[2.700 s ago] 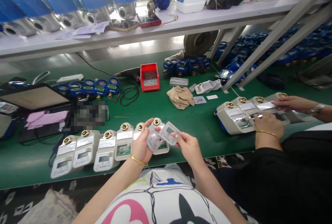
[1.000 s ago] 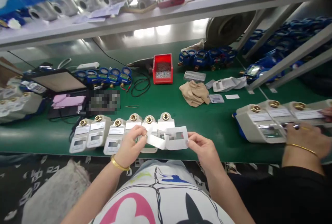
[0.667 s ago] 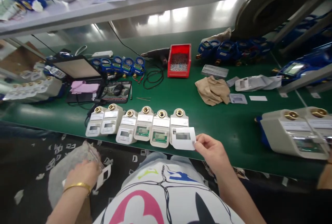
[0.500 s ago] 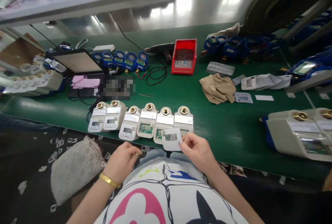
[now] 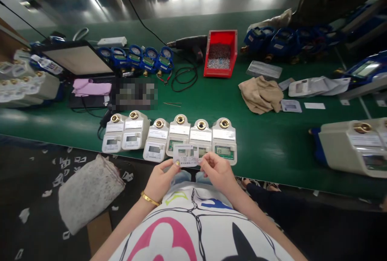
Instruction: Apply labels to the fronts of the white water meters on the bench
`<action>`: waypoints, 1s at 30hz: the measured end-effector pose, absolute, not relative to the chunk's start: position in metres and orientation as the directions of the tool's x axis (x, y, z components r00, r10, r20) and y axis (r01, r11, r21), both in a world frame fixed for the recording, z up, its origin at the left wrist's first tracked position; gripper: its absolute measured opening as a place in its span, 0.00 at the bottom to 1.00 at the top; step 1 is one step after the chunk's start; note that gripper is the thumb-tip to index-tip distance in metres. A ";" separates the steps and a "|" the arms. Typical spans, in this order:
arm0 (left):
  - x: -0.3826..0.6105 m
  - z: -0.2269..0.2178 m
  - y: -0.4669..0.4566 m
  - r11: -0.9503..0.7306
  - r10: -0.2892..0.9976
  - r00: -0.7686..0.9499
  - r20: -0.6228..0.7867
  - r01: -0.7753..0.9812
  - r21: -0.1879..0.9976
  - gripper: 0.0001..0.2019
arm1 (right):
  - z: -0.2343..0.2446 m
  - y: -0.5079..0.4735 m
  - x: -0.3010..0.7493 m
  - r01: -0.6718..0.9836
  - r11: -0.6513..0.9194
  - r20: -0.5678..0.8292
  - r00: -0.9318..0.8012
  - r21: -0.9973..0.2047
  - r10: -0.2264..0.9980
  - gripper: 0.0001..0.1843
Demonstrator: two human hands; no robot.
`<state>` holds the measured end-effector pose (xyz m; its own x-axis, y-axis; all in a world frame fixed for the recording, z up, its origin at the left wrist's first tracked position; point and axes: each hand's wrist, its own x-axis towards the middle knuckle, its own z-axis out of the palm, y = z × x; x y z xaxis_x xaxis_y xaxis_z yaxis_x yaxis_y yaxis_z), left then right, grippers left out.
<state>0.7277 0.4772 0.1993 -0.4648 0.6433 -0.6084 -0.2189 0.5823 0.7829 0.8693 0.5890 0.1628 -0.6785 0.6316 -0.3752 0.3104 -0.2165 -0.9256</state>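
- Far L: pale meters, tight row on green surface; cut off at frame edge, qty unclear.
- Laptop, open, w/ pink cloth lying on it; patch just R is pixelated, can't ID.
- Three framed meters, near edge of surface; printed frame round each display.
- L hand: grip narrow, thumb & finger pinching label at lower L corner; underside fingers hidden.
- Label, qty 1, pale w/ cut-out window: between both hands, before lower faces of first two bare-board meters. Long axis L–R, approx. parallel to near edge of surface. Neither hand nearer (both are on it). Touching meters or held above: can't tell. Print too small to read.
- Three bare-board meters, upright row w/ brass ports at far end; green boards showing. First two part-hidden by label; the last, R of label, has its board in full view bar glare, just beyond R hand.
- R hand: grip narrow, fingertips at label's R edge, seemingly pinching; exact contact hard to make out.
- Red bin, behind row, w/ small loose pcs, too fine to ID.
- Beige cloth, crumpled; spare label just R.
- Far R: large meters, cut off at frame edge.
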 end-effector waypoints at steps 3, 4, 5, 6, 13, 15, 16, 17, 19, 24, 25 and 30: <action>0.723 0.190 0.473 0.578 0.616 -0.446 -0.649 -0.304 0.757 0.22 | 0.154 0.581 0.862 0.328 -0.311 -0.450 -0.708 -0.892 0.544 0.16; 0.720 0.187 0.472 0.591 0.621 -0.446 -0.644 -0.273 0.759 0.21 | 0.153 0.578 0.859 0.330 -0.320 -0.457 -0.712 -0.888 0.533 0.17; 0.717 0.185 0.472 0.606 0.634 -0.460 -0.622 -0.203 0.769 0.20 | 0.153 0.575 0.856 0.335 -0.319 -0.460 -0.702 -0.887 0.543 0.17; 0.714 0.183 0.471 0.622 0.653 -0.484 -0.582 -0.095 0.777 0.18 | 0.152 0.572 0.852 0.343 -0.315 -0.465 -0.683 -0.885 0.564 0.17; 0.687 0.180 0.466 0.688 0.710 -0.585 -0.392 0.457 0.564 0.16 | 0.150 0.565 0.832 0.324 -0.346 -0.474 -0.596 -0.880 0.648 0.17; 0.683 0.180 0.465 0.680 0.712 -0.563 -0.420 0.403 0.612 0.16 | 0.148 0.565 0.829 0.288 -0.351 -0.453 -0.615 -0.891 0.646 0.17; 0.682 0.180 0.465 0.677 0.709 -0.561 -0.428 0.372 0.635 0.16 | 0.147 0.565 0.827 0.269 -0.357 -0.445 -0.619 -0.894 0.647 0.16; 0.681 0.180 0.466 0.676 0.703 -0.563 -0.434 0.338 0.655 0.16 | 0.147 0.565 0.826 0.256 -0.368 -0.444 -0.616 -0.894 0.650 0.16; 0.681 0.178 0.468 0.681 0.680 -0.558 -0.476 0.239 0.692 0.17 | 0.145 0.563 0.822 0.255 -0.411 -0.478 -0.591 -0.875 0.650 0.16; 0.679 0.172 0.472 0.703 0.622 -0.529 -0.577 0.054 0.709 0.16 | 0.140 0.563 0.813 0.270 -0.517 -0.573 -0.535 -0.812 0.621 0.13; 0.678 0.171 0.473 0.705 0.623 -0.532 -0.573 0.065 0.706 0.16 | 0.139 0.563 0.812 0.266 -0.525 -0.577 -0.534 -0.808 0.618 0.13; 0.674 0.168 0.471 0.731 0.594 -0.532 -0.603 0.044 0.681 0.17 | 0.135 0.563 0.810 0.271 -0.549 -0.599 -0.533 -0.790 0.598 0.13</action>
